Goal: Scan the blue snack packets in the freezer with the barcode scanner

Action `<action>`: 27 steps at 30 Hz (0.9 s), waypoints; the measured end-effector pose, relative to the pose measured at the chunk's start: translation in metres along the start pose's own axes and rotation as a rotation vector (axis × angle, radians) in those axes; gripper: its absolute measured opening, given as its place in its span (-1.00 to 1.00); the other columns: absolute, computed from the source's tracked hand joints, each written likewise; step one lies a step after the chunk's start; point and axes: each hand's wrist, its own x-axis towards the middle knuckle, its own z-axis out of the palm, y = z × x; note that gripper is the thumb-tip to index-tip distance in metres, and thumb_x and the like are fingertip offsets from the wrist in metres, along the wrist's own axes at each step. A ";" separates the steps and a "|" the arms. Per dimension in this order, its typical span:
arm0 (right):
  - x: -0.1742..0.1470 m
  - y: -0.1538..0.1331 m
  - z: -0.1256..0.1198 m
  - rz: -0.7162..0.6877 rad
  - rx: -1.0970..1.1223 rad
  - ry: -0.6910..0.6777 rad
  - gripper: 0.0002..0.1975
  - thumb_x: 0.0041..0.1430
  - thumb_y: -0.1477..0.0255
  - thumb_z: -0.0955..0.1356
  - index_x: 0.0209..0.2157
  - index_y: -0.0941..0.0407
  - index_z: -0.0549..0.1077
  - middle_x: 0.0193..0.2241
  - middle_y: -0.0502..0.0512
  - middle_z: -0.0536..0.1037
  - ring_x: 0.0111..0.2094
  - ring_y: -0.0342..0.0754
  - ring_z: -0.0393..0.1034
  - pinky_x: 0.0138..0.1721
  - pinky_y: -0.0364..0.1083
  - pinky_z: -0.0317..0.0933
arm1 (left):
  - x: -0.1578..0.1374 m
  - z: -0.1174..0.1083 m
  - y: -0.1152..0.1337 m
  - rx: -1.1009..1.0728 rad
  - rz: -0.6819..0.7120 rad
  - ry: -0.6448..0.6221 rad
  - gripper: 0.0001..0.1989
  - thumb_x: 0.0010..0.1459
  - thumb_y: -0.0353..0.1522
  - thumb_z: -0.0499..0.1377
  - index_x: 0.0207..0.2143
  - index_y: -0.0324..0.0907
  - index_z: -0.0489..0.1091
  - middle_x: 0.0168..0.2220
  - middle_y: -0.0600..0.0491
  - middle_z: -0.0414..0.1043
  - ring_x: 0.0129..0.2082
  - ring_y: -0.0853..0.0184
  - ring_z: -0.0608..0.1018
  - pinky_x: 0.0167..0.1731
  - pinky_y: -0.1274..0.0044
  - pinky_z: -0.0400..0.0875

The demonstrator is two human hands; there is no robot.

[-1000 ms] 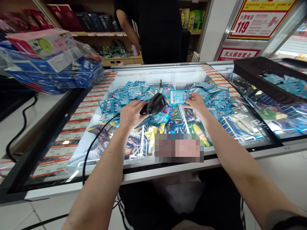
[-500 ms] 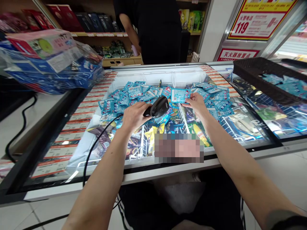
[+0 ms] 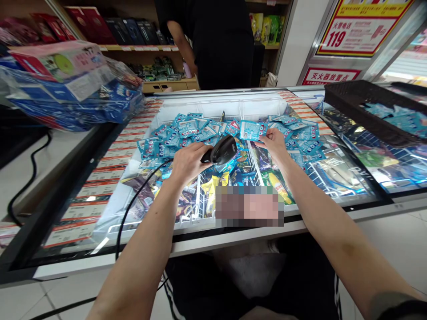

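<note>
My left hand (image 3: 189, 162) is closed around the handle of a black barcode scanner (image 3: 224, 150), whose head faces right and whose cable trails down past my forearm. Between the thumb and fingers of my right hand (image 3: 274, 144) is the right edge of a small blue packet (image 3: 252, 130), its printed side with a white label towards me. The packet is just beyond and to the right of the scanner head. Beneath both hands is the glass top of a display freezer (image 3: 110, 178). Loose blue packets lie in a heap on the left (image 3: 173, 138) and another on the right (image 3: 305, 138).
A dark basket (image 3: 376, 111) with more blue packets stands at the right. Plastic-wrapped boxes (image 3: 76, 84) are stacked at the left. A person in black (image 3: 222, 44) stands beyond the freezer, before shelves (image 3: 133, 48). Colourful ice-cream packs show under the glass.
The blue packet in my right hand has tilted a little, its face turning more towards me. The scanner has shifted slightly to the right with my left hand.
</note>
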 end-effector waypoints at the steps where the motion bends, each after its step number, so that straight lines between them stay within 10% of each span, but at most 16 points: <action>1: 0.000 0.001 0.000 -0.003 -0.003 0.004 -0.71 -0.18 0.46 0.38 -0.42 0.05 0.19 -0.53 -0.14 0.27 -0.37 -0.14 0.35 -0.22 0.08 0.45 | 0.000 0.000 0.000 -0.003 -0.001 -0.001 -0.62 0.09 -0.21 0.16 -0.03 -0.10 0.37 -0.20 -0.02 0.49 -0.14 0.18 0.50 -0.33 0.47 0.31; 16: 0.010 0.000 -0.010 -0.099 -0.041 0.073 -0.68 -0.14 0.43 0.38 -0.33 0.04 0.18 -0.49 -0.14 0.30 -0.41 -0.16 0.34 -0.26 0.06 0.46 | -0.001 0.000 -0.001 0.016 -0.010 0.017 -0.63 0.11 -0.20 0.13 -0.03 -0.09 0.37 -0.21 0.00 0.49 -0.16 0.20 0.50 -0.32 0.47 0.31; 27: 0.019 -0.009 -0.055 -0.328 -0.811 0.336 -0.68 0.10 0.23 0.27 -0.16 0.11 0.26 -0.30 0.16 0.45 -0.23 0.09 0.40 -0.10 0.17 0.26 | -0.004 0.004 -0.013 0.070 -0.140 0.071 -0.66 0.12 -0.20 0.10 -0.06 -0.10 0.39 -0.22 -0.04 0.48 -0.15 0.17 0.49 -0.33 0.46 0.31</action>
